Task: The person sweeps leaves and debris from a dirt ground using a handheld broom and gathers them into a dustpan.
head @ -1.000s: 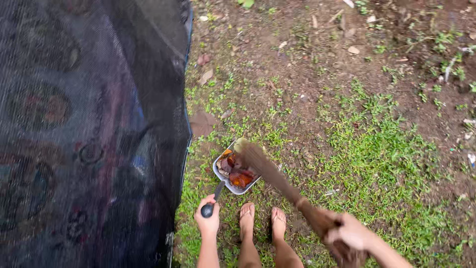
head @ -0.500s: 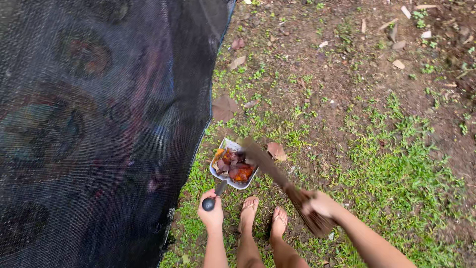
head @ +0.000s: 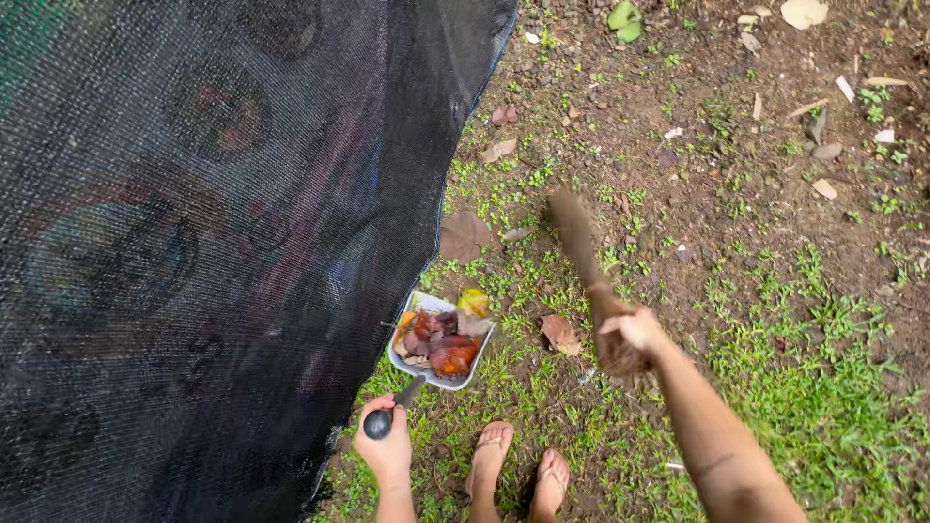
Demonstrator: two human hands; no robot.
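1. Netting (head: 194, 242), black and fine-meshed, fills the whole left half of the view; blurred round shapes show through it, too dim to tell what they are.
2. Ground (head: 736, 194) to the right is bare brown soil strewn with small stones and dry leaf bits, turning to green grass (head: 833, 426) toward the lower right.
3. Broom (head: 586, 276), a brown bundle blurred by motion, slants from the grass up toward the soil; the right hand (head: 635, 329) is clenched around its lower end.
4. Dustpan (head: 438, 341), pale with a dark handle, lies on the grass just beside the netting's edge, heaped with red, orange and yellow leaves; the left hand (head: 386, 447) grasps the round end of its handle.
5. Feet (head: 518, 465) in sandals stand on the grass between the two arms, just below the dustpan.
6. Big brown leaf (head: 463, 234) lies near the netting's edge above the dustpan.
7. Smaller brown leaf (head: 560, 334) lies on the grass between the dustpan and the right hand, apart from both.
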